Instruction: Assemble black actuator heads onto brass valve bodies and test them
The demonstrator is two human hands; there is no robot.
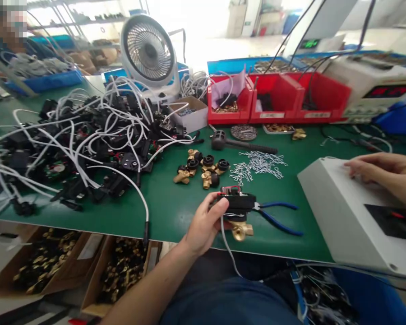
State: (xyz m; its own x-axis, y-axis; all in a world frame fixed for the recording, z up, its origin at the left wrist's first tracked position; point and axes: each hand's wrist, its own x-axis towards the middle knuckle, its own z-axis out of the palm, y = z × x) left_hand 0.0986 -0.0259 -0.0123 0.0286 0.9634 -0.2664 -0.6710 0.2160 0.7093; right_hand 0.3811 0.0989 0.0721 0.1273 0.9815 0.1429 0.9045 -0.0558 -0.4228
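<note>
your left hand (203,223) is closed around a black valve assembly (236,204) with a brass fitting (241,230) at its bottom, held just above the near edge of the green bench mat (169,212). your thumb lies across the top of the black body, and a thin white wire (227,246) hangs from it toward your lap. your right hand (387,174) rests flat on top of the grey tester box (338,212), fingers stretched out and holding nothing; whether a fingertip is pressing something there is hard to tell from this angle.

just beside the valve, on the mat, lie blue-handled pliers (277,214). beyond them are a scatter of wire clips (259,164) and a small cluster of brass and black valve bodies (203,169). a black mallet (240,143) lies near the red bins (277,104). to your left, a big tangle of wired black units (77,140) covers the mat, with a white fan (149,52) behind it.
</note>
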